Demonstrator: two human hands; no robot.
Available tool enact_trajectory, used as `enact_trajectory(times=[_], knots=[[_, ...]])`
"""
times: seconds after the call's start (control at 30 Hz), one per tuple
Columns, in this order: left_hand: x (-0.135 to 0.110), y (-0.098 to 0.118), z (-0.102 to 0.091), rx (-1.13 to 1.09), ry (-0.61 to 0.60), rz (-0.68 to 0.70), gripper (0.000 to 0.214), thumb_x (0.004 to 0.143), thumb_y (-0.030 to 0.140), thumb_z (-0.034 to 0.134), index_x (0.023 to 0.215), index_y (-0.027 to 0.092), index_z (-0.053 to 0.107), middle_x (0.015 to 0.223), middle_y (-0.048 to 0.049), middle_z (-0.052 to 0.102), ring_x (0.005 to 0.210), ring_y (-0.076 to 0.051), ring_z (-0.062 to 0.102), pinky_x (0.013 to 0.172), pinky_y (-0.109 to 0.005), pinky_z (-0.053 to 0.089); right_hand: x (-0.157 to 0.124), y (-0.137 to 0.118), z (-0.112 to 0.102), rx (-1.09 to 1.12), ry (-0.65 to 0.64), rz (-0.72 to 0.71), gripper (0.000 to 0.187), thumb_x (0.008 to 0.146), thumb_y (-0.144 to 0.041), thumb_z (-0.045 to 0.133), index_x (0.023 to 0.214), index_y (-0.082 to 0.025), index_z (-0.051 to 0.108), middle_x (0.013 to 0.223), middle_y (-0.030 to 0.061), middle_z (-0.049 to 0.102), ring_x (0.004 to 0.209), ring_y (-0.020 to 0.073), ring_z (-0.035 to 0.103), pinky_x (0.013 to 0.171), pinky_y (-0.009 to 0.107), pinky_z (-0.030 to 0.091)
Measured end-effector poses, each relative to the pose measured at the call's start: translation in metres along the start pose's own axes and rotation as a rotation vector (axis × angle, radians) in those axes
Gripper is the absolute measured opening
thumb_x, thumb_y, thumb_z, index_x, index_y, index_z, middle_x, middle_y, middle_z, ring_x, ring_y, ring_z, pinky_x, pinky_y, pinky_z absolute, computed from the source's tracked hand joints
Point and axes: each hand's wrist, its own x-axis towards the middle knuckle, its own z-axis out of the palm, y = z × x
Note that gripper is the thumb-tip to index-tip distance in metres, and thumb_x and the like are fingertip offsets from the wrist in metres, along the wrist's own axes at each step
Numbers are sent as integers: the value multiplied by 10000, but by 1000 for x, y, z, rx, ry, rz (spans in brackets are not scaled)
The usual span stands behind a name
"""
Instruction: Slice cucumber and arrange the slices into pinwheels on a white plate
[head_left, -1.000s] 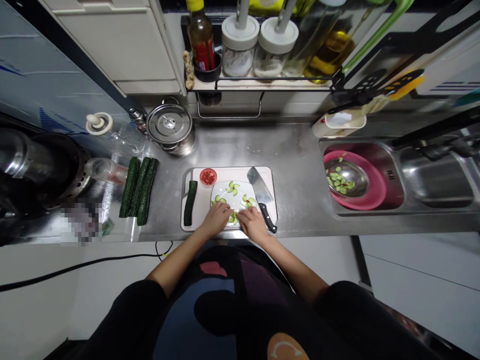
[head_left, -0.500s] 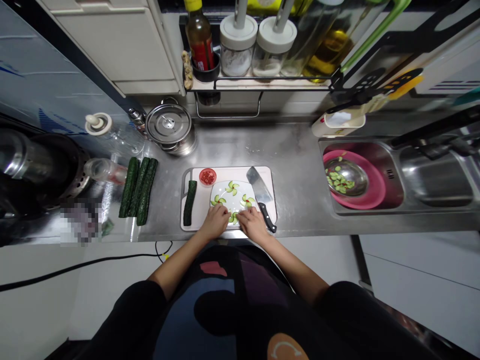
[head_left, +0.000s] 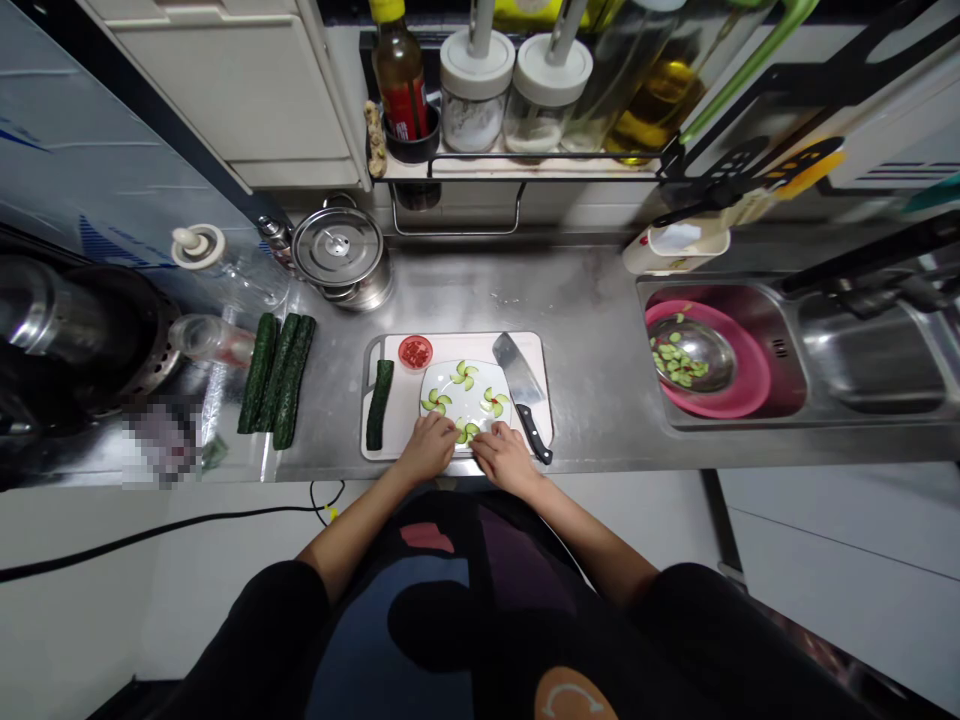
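Note:
A white plate (head_left: 474,392) sits on a white cutting board (head_left: 540,350), with cucumber slices (head_left: 465,375) laid on it in small flower shapes. My left hand (head_left: 427,448) and my right hand (head_left: 507,456) rest at the plate's near rim, fingers curled and pinched at the nearest cucumber flower (head_left: 465,432). What each fingertip holds is too small to see. A cleaver (head_left: 519,384) lies on the board just right of the plate. A half cucumber (head_left: 379,402) lies on the board's left side, beside a small red dish of chopped chilli (head_left: 415,351).
Three whole cucumbers (head_left: 277,372) lie left of the board on the steel counter (head_left: 592,330). A lidded pot (head_left: 341,252) stands behind. At right a sink holds a pink basin (head_left: 746,375) and a steel bowl (head_left: 694,358) of cucumber pieces. Bottles and jars fill the shelf (head_left: 480,165) above.
Both hands have drawn back slightly toward the plate's near edge, uncovering more of the nearest cucumber flower. Nothing else has moved.

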Motion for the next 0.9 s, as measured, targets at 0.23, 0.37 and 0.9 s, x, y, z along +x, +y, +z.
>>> enact_trajectory(times=[0.23,0.37,0.9], knots=[[-1,1,1,12,11,3,182,814,146,525,923,196,662,951,-85,611,940,-236,462,736,-372,373,2,4,-3,-29,19,-40,269,918,-249,451,1078,-214,665,1057,87,662,998,251,420,698,335,299],[-2,1,3,10,23,17,215,812,137,526,971,200,656,940,-81,615,926,-227,464,727,-362,370,2,5,-4,-32,24,-53,274,922,-249,441,1068,-211,670,1057,84,666,993,250,425,698,337,295],[-13,4,6,9,29,57,235,867,177,483,1029,189,653,899,-81,613,919,-215,457,733,-356,349,17,5,-13,-100,-48,45,307,923,-244,419,1140,-228,635,1121,98,635,1044,264,410,722,344,300]])
